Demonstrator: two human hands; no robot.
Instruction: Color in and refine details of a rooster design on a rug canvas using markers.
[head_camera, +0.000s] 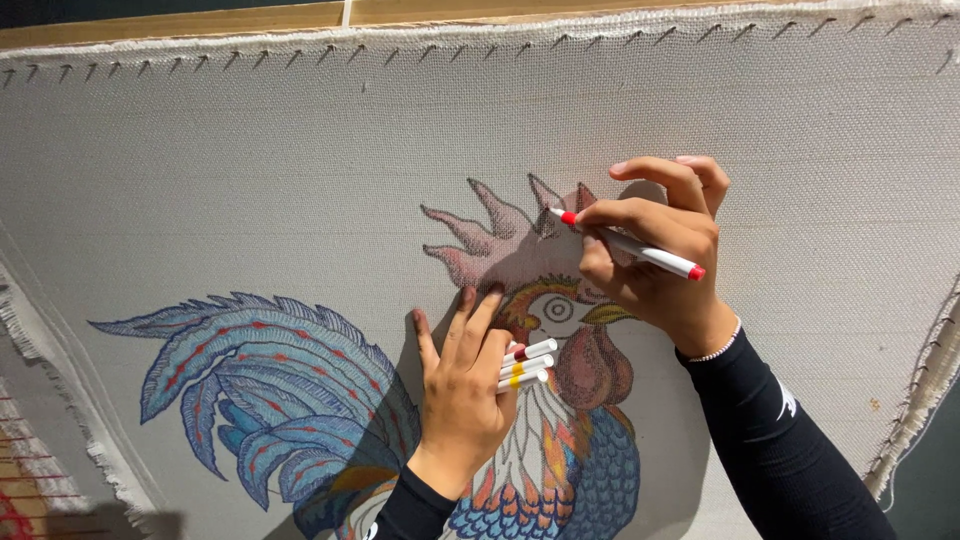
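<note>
Up near the comb of the painted rooster, right hand pinching a white marker with red ends, grip pressed tight around the barrel, tip touching the stretched mesh canvas, exact contact spot partly lost in the hand's shadow. Lower down, left hand flat against the canvas with fingers spread, thumb clamping three spare white markers, their far ends hidden under the palm. Rooster's chest and legs cut off at the bottom edge, part of its neck covered by the left wrist, both black sleeves running out of view.
</note>
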